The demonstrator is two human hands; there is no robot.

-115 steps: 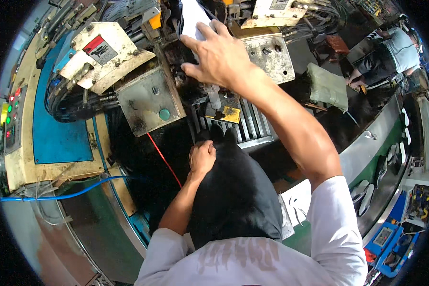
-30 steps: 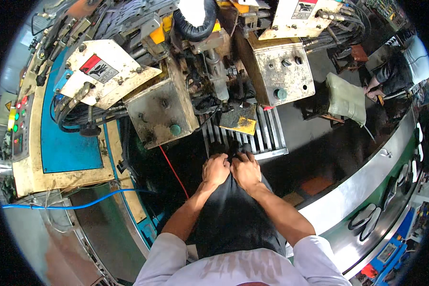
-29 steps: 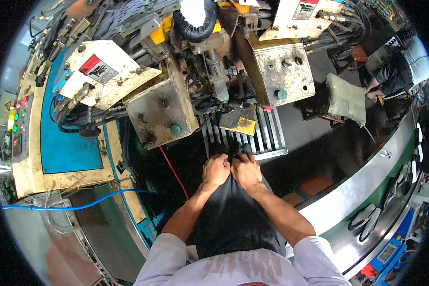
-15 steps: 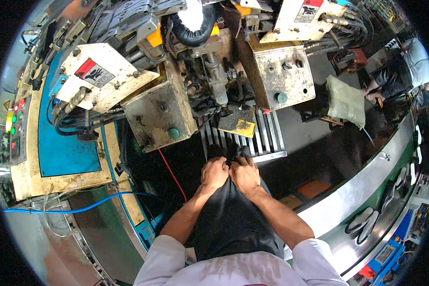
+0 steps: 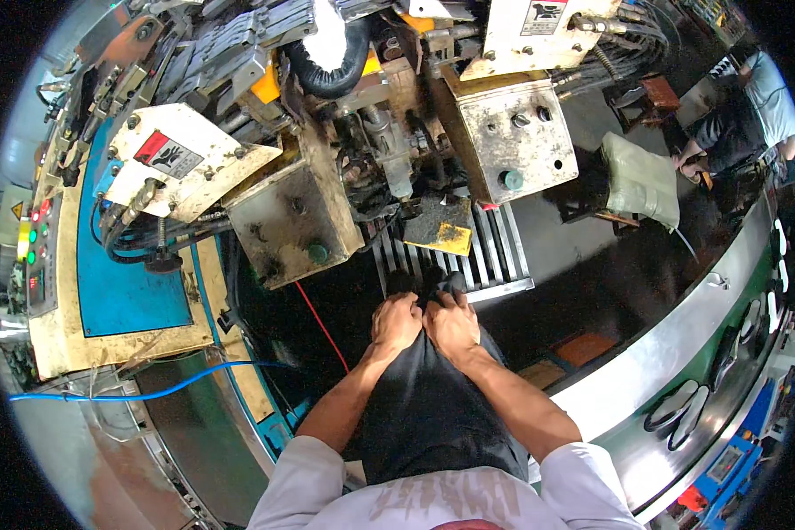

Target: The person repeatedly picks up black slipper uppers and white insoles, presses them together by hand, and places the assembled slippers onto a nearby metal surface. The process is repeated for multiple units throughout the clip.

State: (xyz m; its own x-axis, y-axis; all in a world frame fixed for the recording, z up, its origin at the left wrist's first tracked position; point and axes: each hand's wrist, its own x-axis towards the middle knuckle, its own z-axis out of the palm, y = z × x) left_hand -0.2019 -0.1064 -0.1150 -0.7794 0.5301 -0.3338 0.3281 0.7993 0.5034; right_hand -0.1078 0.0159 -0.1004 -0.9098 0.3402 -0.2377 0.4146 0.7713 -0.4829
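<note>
My left hand and right hand on dark trousers

Both are curled side by side at the knees; whether they grip the trousers over my lap, I cannot tell. Just beyond lies a slatted metal grate; farther off stands the machine.

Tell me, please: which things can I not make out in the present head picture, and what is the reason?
All in the head view:
1. Left grip and right grip: fingertips folded under, hidden by the hands.
2. Gathered black shoe upper: far end cut off by the upper edge.
3. Red cable: upper end hidden by the left control box.
4. Co-worker: hands too small to read.
</note>
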